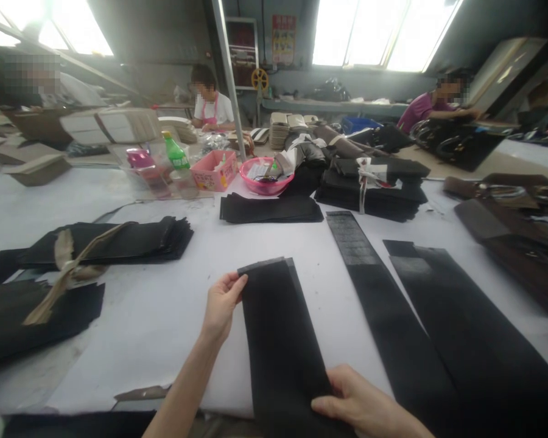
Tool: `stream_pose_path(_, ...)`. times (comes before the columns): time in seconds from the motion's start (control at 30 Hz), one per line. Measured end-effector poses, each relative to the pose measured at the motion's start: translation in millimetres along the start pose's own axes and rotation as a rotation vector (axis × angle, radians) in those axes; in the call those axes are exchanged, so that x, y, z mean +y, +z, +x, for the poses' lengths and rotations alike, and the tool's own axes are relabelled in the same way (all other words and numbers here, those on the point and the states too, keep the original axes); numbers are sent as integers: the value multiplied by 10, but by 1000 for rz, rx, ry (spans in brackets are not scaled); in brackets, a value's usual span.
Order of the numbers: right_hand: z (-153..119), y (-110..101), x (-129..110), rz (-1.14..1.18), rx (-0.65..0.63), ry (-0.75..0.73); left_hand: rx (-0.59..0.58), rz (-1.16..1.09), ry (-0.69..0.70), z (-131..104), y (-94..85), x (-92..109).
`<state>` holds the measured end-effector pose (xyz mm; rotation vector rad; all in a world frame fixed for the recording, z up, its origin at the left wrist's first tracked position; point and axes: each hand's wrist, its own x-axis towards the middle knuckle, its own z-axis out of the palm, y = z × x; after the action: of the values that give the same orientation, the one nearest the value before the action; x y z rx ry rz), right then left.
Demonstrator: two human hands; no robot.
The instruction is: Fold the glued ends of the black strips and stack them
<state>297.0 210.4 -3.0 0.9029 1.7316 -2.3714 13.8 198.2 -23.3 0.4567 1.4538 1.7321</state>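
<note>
Between my two hands is a long black strip of leather-like material, apparently more than one layer at its far end. My left hand pinches its far left corner, thumb on top. Lower down, my right hand grips the right edge with the thumb over the top face and the other fingers underneath. The near end of the strip runs out of the picture. To the right, two more long black strips lie on the table, a narrow strip and a wider one.
Bundles of black pieces tied with cloth lie at left and at back right. A flat black stack sits ahead, near a pink basket, a pink box and a green bottle. Brown bags crowd the right. Several people work beyond.
</note>
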Motion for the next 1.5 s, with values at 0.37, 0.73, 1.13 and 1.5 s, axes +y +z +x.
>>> stream_pose_path(0.37,378,-974,-352,-724,356,-45,-147,68,-57,147,97,-392)
stream_pose_path(0.73,1533,-1111,-409,-237,547,-209,-207,235,-40,341,125,-449)
stream_pose_path(1.13,1686,-1179,-313,-670,764,-295,-58,594,-142,535,89,-432)
stream_pose_path(1.5,1810,-1138,-405,-816,874,-115,-179,530,-252,710,55,-414)
